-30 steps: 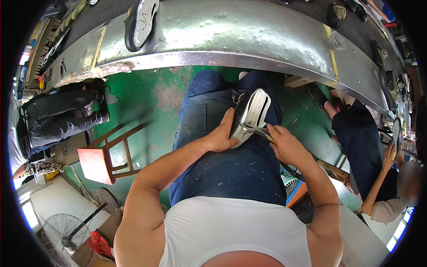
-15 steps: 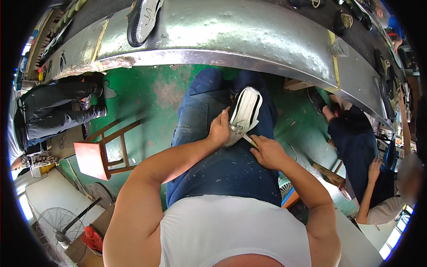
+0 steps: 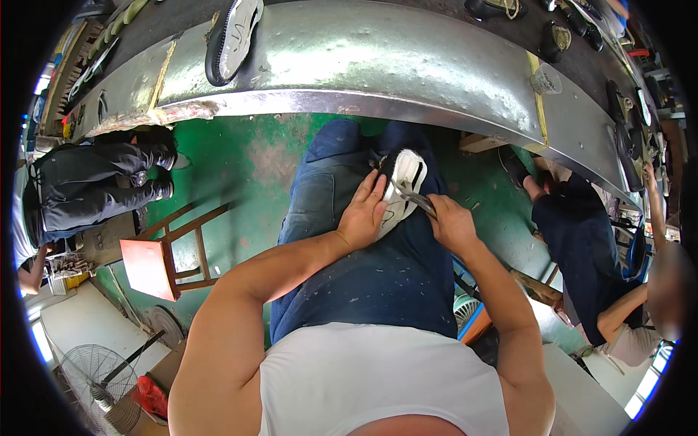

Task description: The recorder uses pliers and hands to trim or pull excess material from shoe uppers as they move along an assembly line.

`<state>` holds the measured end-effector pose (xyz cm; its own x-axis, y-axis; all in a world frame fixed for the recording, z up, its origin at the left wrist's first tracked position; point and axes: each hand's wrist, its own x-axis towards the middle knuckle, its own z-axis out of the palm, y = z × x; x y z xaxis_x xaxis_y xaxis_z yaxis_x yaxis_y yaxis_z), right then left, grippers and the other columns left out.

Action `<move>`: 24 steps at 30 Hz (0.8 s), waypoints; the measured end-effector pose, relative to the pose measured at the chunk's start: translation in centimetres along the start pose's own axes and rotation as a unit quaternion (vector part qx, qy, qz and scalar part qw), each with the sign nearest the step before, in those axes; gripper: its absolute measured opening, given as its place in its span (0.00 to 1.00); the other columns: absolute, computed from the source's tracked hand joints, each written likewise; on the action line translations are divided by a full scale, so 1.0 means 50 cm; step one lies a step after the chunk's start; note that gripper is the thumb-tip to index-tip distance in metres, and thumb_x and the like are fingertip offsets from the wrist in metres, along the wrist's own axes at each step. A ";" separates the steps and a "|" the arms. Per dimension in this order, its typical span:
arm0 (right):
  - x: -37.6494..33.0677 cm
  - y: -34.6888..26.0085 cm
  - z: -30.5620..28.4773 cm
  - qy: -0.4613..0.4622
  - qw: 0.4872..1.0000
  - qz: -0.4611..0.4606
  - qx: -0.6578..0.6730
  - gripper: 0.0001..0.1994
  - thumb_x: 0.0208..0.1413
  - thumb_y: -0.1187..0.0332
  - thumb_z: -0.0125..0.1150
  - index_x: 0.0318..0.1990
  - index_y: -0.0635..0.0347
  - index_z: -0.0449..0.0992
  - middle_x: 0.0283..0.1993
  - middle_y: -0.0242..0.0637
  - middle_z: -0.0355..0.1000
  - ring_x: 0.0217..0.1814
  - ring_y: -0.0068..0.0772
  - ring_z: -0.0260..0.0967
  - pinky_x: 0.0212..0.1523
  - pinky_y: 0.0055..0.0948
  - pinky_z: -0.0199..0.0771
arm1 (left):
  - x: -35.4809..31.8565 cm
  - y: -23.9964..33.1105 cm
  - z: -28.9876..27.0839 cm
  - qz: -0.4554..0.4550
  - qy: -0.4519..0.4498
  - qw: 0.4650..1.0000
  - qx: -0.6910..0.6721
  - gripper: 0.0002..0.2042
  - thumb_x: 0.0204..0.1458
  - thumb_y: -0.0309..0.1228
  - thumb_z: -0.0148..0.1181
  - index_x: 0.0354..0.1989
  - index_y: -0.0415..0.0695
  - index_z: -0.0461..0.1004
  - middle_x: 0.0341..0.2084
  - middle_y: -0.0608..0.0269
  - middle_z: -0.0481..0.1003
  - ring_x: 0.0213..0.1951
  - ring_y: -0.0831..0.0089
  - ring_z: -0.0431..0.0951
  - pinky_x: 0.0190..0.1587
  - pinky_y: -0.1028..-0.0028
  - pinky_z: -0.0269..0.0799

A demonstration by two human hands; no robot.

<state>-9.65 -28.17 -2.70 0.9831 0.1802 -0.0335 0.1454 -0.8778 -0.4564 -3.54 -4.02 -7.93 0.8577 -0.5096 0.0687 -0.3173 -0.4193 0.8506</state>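
A shoe (image 3: 404, 179) with a white sole side and dark upper rests sole-up on my lap, between my thighs. My left hand (image 3: 364, 216) grips it along its left side, with the fingers stretched forward over its edge and the heel end near my palm. In my right hand (image 3: 452, 221) is a pair of metal pincers (image 3: 415, 198). Their head reaches over the sole and touches or nearly touches its middle. Whether the jaws bite on anything is too small to tell.
Ahead runs a metal-edged bench (image 3: 349, 54) with another shoe (image 3: 233, 42) and a clear plastic cup (image 3: 546, 79). A wooden stool (image 3: 151, 267) stands left, a fan (image 3: 98, 374) behind it. One person (image 3: 109, 190) is at left, another (image 3: 582, 247) sits at right.
My right hand has moved slightly up and right, and the pincers now lie farther forward on the sole. My left hand has slid forward with fingers more extended. The shoe has shifted slightly.
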 end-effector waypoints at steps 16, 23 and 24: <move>0.036 -0.041 -0.086 -0.042 0.967 0.163 0.193 0.16 0.66 0.58 0.51 0.47 0.65 0.70 0.41 0.57 0.75 0.46 0.62 0.72 0.46 0.49 0.71 | 0.088 0.106 -0.076 -0.030 -0.301 0.919 0.252 0.32 0.63 0.47 0.50 0.75 0.63 0.47 0.72 0.35 0.39 0.69 0.39 0.55 0.64 0.58 0.67; 0.038 -0.016 -0.033 -0.122 0.973 0.153 0.123 0.18 0.66 0.55 0.50 0.44 0.65 0.70 0.40 0.57 0.75 0.42 0.63 0.73 0.43 0.53 0.71 | 0.015 0.042 -0.064 -0.068 -0.194 0.977 0.062 0.38 0.60 0.45 0.55 0.75 0.51 0.44 0.71 0.31 0.42 0.66 0.38 0.61 0.65 0.58 0.65; 0.047 -0.022 -0.044 -0.119 0.974 0.150 0.124 0.18 0.66 0.55 0.50 0.44 0.65 0.70 0.40 0.57 0.75 0.42 0.63 0.73 0.43 0.53 0.71 | -0.014 0.005 -0.043 -0.074 -0.083 0.993 0.042 0.40 0.59 0.42 0.58 0.73 0.37 0.45 0.69 0.31 0.52 0.64 0.42 0.65 0.65 0.60 0.64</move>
<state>-7.27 -27.77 -0.32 0.9193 0.0548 -0.3897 -0.2053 -0.7781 -0.5937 -3.34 -2.17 -6.62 0.8214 -0.5515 -0.1455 -0.2325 -0.5567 0.7975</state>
